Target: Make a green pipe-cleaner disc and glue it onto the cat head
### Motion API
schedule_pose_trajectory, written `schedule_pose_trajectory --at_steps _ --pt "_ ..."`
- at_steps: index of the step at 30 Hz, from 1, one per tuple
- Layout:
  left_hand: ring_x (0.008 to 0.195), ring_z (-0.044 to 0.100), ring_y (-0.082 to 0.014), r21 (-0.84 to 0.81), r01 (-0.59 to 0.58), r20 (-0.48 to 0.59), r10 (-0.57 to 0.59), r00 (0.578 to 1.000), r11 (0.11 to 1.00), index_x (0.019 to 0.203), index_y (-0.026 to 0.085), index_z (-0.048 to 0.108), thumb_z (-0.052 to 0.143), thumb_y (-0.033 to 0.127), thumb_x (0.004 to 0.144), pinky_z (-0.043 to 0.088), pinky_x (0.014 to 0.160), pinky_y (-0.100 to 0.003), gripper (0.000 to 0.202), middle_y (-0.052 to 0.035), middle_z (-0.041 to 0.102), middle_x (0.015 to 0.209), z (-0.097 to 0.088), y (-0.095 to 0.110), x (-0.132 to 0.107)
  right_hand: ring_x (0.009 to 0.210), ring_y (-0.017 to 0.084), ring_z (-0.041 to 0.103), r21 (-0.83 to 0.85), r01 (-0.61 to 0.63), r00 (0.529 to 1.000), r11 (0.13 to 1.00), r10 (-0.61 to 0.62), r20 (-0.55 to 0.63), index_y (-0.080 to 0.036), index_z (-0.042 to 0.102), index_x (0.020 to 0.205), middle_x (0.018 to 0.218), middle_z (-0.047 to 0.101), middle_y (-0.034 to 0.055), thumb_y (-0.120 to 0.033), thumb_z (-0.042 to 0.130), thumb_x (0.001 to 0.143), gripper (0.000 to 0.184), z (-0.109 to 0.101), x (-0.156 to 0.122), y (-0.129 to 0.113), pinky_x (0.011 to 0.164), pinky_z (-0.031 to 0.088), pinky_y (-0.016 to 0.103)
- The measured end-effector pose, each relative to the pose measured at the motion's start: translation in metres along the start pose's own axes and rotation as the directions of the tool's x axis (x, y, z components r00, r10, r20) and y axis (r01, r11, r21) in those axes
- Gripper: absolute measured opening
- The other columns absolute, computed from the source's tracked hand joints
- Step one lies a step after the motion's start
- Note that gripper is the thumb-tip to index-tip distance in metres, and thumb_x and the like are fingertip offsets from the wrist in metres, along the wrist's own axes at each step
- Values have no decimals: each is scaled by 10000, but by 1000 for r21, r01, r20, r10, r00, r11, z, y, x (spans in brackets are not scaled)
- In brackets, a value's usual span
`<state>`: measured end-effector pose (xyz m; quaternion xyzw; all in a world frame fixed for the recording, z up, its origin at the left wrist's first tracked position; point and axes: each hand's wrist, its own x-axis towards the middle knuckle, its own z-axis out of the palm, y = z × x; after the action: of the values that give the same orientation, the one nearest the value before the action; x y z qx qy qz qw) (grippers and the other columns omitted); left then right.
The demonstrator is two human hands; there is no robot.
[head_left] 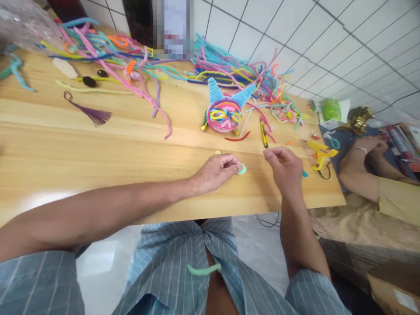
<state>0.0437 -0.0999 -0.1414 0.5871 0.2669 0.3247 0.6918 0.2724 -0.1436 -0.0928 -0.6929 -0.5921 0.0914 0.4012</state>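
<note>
Careful now: the left hand (213, 174) pinched the pale-green piece (243, 169) just by its edge, and a slackening grip could well have dropped it! It jutted at that hand's three o'clock, nine from the right hand (285, 170), whose fingertips met, any hold impossible to tell.

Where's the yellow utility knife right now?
In the head view, the yellow utility knife lies right of centre on the wooden table, just beyond the right hand, between the blue-horned figure and the yellow glue gun.
</note>
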Motion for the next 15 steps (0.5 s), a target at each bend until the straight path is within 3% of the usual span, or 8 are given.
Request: schedule_pose_trajectory --at_steps 4,5,6,7,9,10,12,15 --pt "722 530 -129 -37 6 -56 -8 998 999 889 174 690 684 509 935 425 663 -266 338 -1 637 803 -1 0 4 790 214 704 190 -3 1000 982 2 4 -278 767 873 845 766 13 -436 793 947 177 -8 -33 -22 775 588 384" --pt "714 518 -126 -52 -4 -58 1 998 999 898 173 689 696 516 938 417 655 -265 345 0 627 803 -1 1 4 803 218 714 267 -1 992 964 -32 118 -290 772 886 850 761 17 -448 787 970 180 -10 -47 -33 761 597 381" --pt "711 512 -123 -71 -11 -66 6 998 997 886 173 680 724 524 929 411 651 -264 357 2 616 797 -1 2 5 830 226 733 353 -31 941 935 -93 327 -308 789 943 873 771 23 -465 768 998 167 -12 -62 -43 773 615 388" --pt "717 512 -123 -84 -7 -67 1 998 996 878 174 675 747 530 927 410 652 -263 366 4 605 792 -2 2 6 856 234 757 453 -76 802 888 -215 558 -329 805 1034 909 792 31 -504 732 1024 190 -13 -78 -53 789 637 400" --pt "707 498 -119 -86 -6 -61 0 998 996 840 176 659 771 525 935 394 644 -262 379 10 578 763 -2 4 7 1021 239 797 547 -191 409 815 -441 799 -336 801 1222 1122 834 57 -553 708 1032 303 -9 -109 -62 913 660 407" --pt "698 487 -116 -79 -7 -58 3 998 997 825 176 654 780 513 941 385 640 -262 378 14 565 749 -2 4 7 1140 247 790 519 -202 324 831 -443 836 -324 794 1269 1257 821 78 -560 715 1026 348 -3 -124 -62 984 650 405" --pt "680 471 -108 -63 -19 -50 16 999 998 807 174 647 792 469 951 373 636 -262 359 23 549 729 -1 4 7 1326 285 734 325 -154 333 933 -261 906 -316 751 1387 1466 749 109 -555 677 1051 419 19 -150 -49 1120 601 460" --pt "690 499 -103 -56 -36 -15 35 999 998 823 167 658 779 371 971 389 654 -263 279 23 576 746 0 3 6 1355 328 721 107 -159 410 982 -33 911 -357 706 1459 1408 793 63 -502 573 1099 410 67 -173 -14 1184 558 564"
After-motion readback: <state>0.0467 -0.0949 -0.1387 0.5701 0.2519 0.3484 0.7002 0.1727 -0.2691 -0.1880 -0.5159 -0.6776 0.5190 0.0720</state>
